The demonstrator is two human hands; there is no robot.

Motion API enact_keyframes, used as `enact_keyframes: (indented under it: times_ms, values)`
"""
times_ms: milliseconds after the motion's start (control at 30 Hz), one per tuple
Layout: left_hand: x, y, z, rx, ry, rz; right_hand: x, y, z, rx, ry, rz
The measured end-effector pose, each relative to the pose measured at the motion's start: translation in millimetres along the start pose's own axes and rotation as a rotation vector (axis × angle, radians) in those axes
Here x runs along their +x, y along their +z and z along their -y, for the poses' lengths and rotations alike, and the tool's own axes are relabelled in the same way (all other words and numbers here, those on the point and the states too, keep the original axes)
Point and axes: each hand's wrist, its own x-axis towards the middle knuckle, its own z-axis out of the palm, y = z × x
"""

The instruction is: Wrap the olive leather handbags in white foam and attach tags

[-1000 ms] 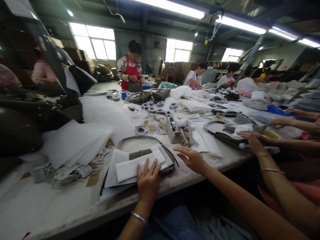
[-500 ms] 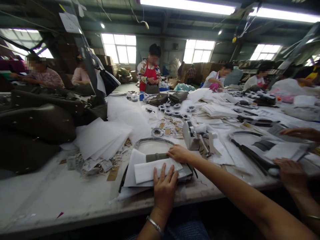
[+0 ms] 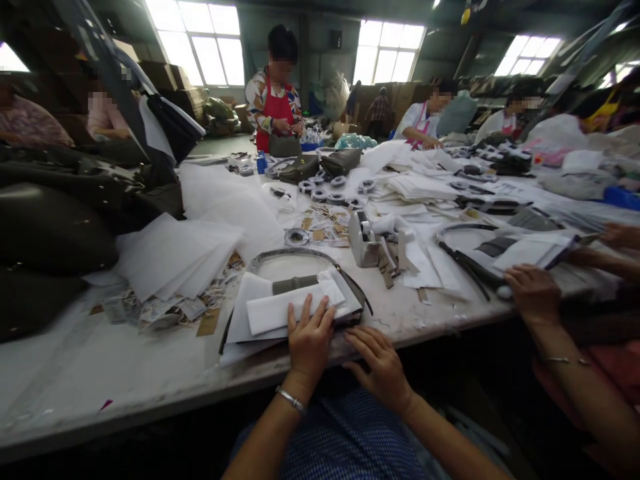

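Note:
Right in front of me a dark olive handbag (image 3: 295, 285) lies flat at the table's edge, with white foam sheets (image 3: 273, 315) folded over it. Its wrapped handle (image 3: 295, 253) arches out on the far side. My left hand (image 3: 311, 340) rests flat on the foam, fingers spread, with a silver bangle at the wrist. At the bag's near right corner is my right hand (image 3: 377, 363), its fingers stretched out by the table edge. Whether those fingertips touch the bag's underside I cannot tell.
A tape dispenser (image 3: 363, 240) stands beyond the bag. Left of it lie a fan of white sheets (image 3: 175, 257) and a pile of tags (image 3: 170, 310); dark bags (image 3: 50, 233) are heaped farther left. A co-worker's hand (image 3: 533, 293) works on another wrapped bag at right.
My right hand has left the bag's far side and come back to its near right corner. My left hand stays on the foam. The view has tilted down and shifted.

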Motion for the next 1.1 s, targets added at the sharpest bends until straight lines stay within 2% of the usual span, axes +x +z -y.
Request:
enact_keyframes:
  times_ms: [133,267,500,700,900,1100]
  values:
    - [0,0.0,0,0.025,-0.004,0.013,6,16,2,0.030,0.007,-0.060]
    - [-1,1.7,1,0.046,0.019,-0.001,11,14,-8,0.033,0.008,-0.111]
    - [0,-1.1,1,0.070,0.020,0.008,25,10,-25,0.052,-0.186,-0.101]
    - [0,1.2,1,0.076,0.027,-0.021,18,-2,-13,0.159,-0.215,-0.067]
    - [1,0.2,0,0.085,0.027,-0.003,0,-20,0,0.137,-0.226,-0.014]
    - [1,-1.8,0,0.078,0.026,0.030,-3,-36,6,0.117,-0.247,0.053]
